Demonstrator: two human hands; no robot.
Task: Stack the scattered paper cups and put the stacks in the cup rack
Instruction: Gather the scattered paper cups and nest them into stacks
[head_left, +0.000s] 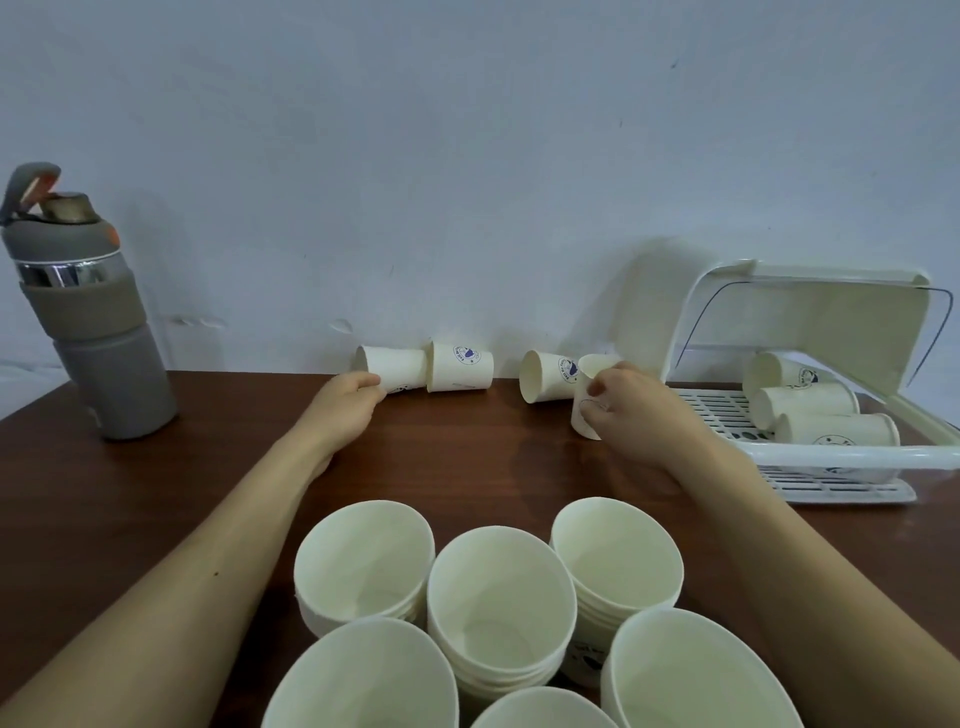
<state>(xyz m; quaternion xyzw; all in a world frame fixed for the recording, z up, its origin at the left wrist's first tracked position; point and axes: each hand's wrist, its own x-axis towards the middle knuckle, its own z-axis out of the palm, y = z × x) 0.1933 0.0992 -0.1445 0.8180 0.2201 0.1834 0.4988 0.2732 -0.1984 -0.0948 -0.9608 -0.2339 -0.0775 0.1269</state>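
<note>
Several white paper cups lie on their sides along the wall at the far edge of the brown table (467, 457). My left hand (345, 402) grips one lying cup (395, 366), which touches another cup (460, 366) on its right. My right hand (631, 402) holds an upright cup (589, 384) beside a lying cup (545, 376). The white cup rack (841, 457) stands at the right with its lid raised and three cups (805, 402) lying inside. Several upright stacks of cups (498, 597) stand close to me at the front.
A grey drinking bottle (88, 312) with its cap flipped up stands at the table's far left. A pale wall runs right behind the table. Bare brown tabletop lies between my arms and the front stacks.
</note>
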